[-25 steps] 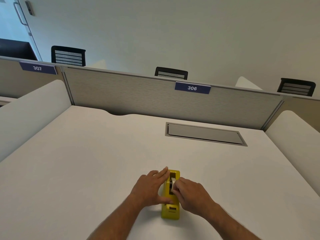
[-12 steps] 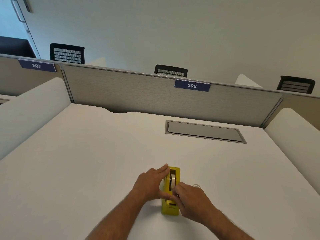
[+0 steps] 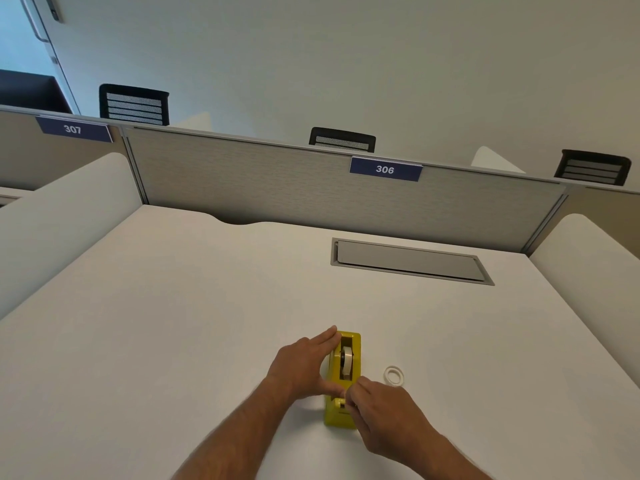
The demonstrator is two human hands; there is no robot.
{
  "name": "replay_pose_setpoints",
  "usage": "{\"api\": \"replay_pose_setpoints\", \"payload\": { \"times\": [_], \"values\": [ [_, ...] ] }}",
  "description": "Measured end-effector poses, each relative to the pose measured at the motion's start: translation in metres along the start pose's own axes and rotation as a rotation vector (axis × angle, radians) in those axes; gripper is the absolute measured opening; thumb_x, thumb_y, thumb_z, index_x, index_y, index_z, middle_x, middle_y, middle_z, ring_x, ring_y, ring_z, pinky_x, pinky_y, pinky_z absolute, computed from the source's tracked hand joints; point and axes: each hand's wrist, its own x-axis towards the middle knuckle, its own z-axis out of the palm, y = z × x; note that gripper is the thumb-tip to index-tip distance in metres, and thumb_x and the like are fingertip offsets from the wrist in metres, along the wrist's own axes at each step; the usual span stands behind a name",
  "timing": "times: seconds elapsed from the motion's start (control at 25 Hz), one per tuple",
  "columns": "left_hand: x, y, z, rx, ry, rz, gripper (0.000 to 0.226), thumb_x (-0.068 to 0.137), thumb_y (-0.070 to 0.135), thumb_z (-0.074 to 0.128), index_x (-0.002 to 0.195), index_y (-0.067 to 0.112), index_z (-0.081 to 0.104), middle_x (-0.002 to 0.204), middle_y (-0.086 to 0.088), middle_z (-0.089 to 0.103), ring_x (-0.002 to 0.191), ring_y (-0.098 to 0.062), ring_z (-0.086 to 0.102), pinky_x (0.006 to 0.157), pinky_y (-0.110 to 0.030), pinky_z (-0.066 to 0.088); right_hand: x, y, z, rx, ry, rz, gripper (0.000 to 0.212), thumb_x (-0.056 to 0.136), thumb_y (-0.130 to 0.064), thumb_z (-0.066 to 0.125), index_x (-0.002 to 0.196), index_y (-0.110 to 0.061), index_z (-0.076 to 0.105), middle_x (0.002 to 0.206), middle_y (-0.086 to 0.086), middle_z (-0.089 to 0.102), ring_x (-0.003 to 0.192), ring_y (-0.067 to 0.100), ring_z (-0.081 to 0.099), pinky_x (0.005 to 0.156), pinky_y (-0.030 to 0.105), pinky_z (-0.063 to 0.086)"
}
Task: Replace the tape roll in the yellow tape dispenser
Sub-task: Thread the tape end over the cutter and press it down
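On the white worktop (image 3: 173,323) a yellow tape dispenser (image 3: 343,379) holds a tape roll (image 3: 347,362). The left hand (image 3: 304,367) braces its side; the right hand (image 3: 384,412) pinches at its near end. An empty ring (image 3: 393,375) lies just beside it.

right hand (image 3: 388,408) drawn back to cutter end, empty tape ring (image 3: 394,375) uncovered

Head camera looks forward and down over the desk (image 3: 173,323).
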Motion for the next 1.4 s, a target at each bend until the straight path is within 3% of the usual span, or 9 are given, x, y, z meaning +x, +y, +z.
{"api": "replay_pose_setpoints", "payload": {
  "times": [0.16, 0.36, 0.48, 0.56, 0.8, 1.12, 1.28, 1.4],
  "values": [
    [0.000, 0.000, 0.000, -0.010, -0.002, -0.011, 0.113, 0.064, 0.083, 0.062, 0.154, 0.039, 0.008, 0.163, 0.024, 0.003, 0.139, -0.018, 0.043, 0.108, -0.041, 0.045, -0.001, 0.000, 0.005, -0.036, -0.019, -0.002, 0.027, 0.103, -0.036, 0.035, 0.117, -0.018, 0.051, 0.114, 0.005, 0.060, 0.089, 0.018, 0.060, 0.069, 0.026, 0.041],
    [0.000, 0.001, 0.000, -0.008, -0.002, -0.013, 0.112, 0.066, 0.081, 0.063, 0.154, 0.039, 0.008, 0.163, 0.024, 0.004, 0.141, -0.018, 0.041, 0.108, -0.040, 0.044, 0.002, -0.005, 0.009, -0.111, -0.013, -0.005, 0.026, 0.101, -0.032, 0.045, 0.121, -0.016, 0.051, 0.117, 0.008, 0.061, 0.094, 0.022, 0.062, 0.069, 0.027, 0.040],
    [0.000, 0.001, 0.000, -0.021, -0.010, -0.021, 0.112, 0.065, 0.080, 0.065, 0.154, 0.039, 0.008, 0.163, 0.024, 0.004, 0.142, -0.018, 0.040, 0.109, -0.041, 0.044, -0.003, -0.005, 0.013, -0.213, 0.043, -0.062, 0.029, 0.077, -0.038, 0.079, 0.097, -0.021, 0.067, 0.086, -0.002, 0.070, 0.064, 0.012, 0.064, 0.051, 0.019, 0.042],
    [0.000, 0.001, -0.001, -0.028, -0.016, -0.025, 0.113, 0.065, 0.079, 0.065, 0.154, 0.039, 0.008, 0.163, 0.024, 0.003, 0.142, -0.018, 0.039, 0.109, -0.041, 0.044, -0.007, -0.006, 0.021, -0.248, 0.060, -0.071, 0.034, 0.060, -0.039, 0.091, 0.082, -0.024, 0.070, 0.067, -0.007, 0.067, 0.047, 0.010, 0.056, 0.039, 0.014, 0.041],
    [-0.001, 0.002, -0.002, -0.045, -0.016, -0.022, 0.114, 0.064, 0.079, 0.066, 0.154, 0.039, 0.008, 0.163, 0.025, 0.002, 0.141, -0.017, 0.040, 0.109, -0.040, 0.045, -0.022, -0.010, 0.032, -0.335, 0.231, -0.147, 0.031, 0.065, -0.038, 0.086, 0.087, -0.019, 0.075, 0.061, -0.005, 0.064, 0.043, 0.009, 0.051, 0.033, 0.020, 0.038],
    [-0.001, 0.001, 0.001, -0.082, -0.004, -0.030, 0.114, 0.063, 0.079, 0.067, 0.153, 0.041, 0.009, 0.161, 0.028, 0.002, 0.141, -0.016, 0.040, 0.109, -0.041, 0.045, -0.040, -0.003, 0.049, -0.387, 0.160, -0.135, 0.054, 0.065, -0.043, 0.082, 0.110, -0.016, 0.072, 0.063, -0.005, 0.062, 0.039, 0.010, 0.046, 0.033, 0.020, 0.028],
    [-0.005, 0.001, 0.004, -0.154, 0.015, -0.019, 0.112, 0.066, 0.076, 0.068, 0.154, 0.039, 0.008, 0.163, 0.025, 0.002, 0.142, -0.014, 0.034, 0.110, -0.039, 0.042, -0.041, -0.005, 0.036, -0.318, 0.221, -0.117, 0.044, 0.064, -0.045, 0.081, 0.102, -0.022, 0.077, 0.062, -0.009, 0.065, 0.040, 0.007, 0.049, 0.033, 0.016, 0.034],
    [-0.011, -0.006, 0.012, -0.230, 0.053, 0.021, 0.101, 0.075, 0.072, 0.063, 0.154, 0.038, 0.010, 0.162, 0.025, 0.002, 0.145, -0.011, 0.027, 0.114, -0.036, 0.037, -0.042, -0.011, 0.011, -0.128, 0.367, -0.066, 0.029, 0.079, -0.035, 0.064, 0.101, -0.020, 0.076, 0.068, -0.006, 0.066, 0.048, 0.010, 0.055, 0.037, 0.018, 0.042]
  ]
}}
